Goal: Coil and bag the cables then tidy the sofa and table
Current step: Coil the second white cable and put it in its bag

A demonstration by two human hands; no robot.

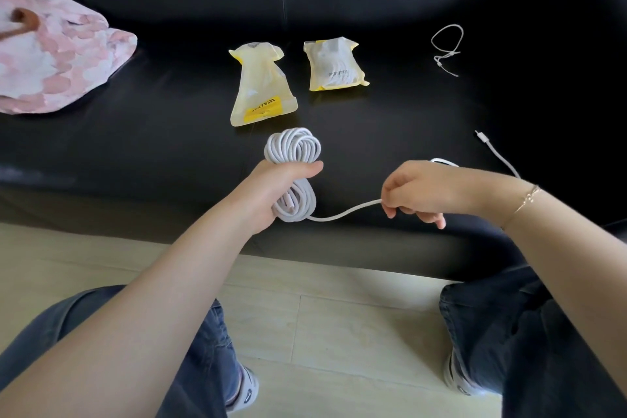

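1. Left hand (276,192) of mine grips the coiled white cable (294,173) above the black sofa (135,139).
2. Right hand (425,192) pinches its loose end; two yellow bags (261,85) lie beyond.

coil (293,159) in left hand (271,190) | two bags (261,88) beyond it on sofa (169,146) | right hand (424,190) right of coil | tie (446,47) beyond right hand
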